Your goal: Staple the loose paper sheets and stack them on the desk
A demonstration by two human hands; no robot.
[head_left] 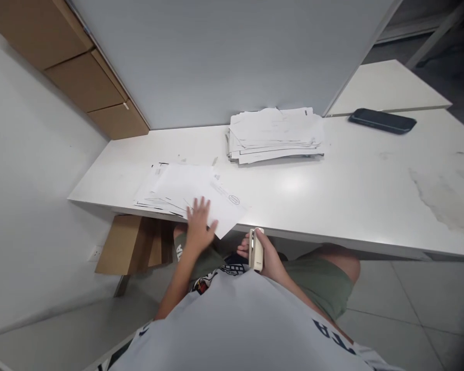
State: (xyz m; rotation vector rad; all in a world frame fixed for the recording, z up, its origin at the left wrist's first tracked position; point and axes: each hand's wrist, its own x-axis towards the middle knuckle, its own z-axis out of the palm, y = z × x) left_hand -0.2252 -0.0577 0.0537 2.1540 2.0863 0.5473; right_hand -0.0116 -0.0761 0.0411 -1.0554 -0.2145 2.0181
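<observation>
My left hand [198,225] lies flat with fingers spread on a loose spread of printed sheets [185,193] at the near edge of the white desk [351,190]. My right hand [263,251] is closed around a cream-coloured stapler [257,249], held upright just below the desk's front edge, to the right of the sheets. The top sheet juts a little over the edge beside my left hand.
A thick stack of papers [274,135] sits at the back of the desk against a grey partition [224,56]. A dark phone [382,121] lies at the far right. Cardboard boxes [85,77] line the wall at left, another [129,245] stands under the desk.
</observation>
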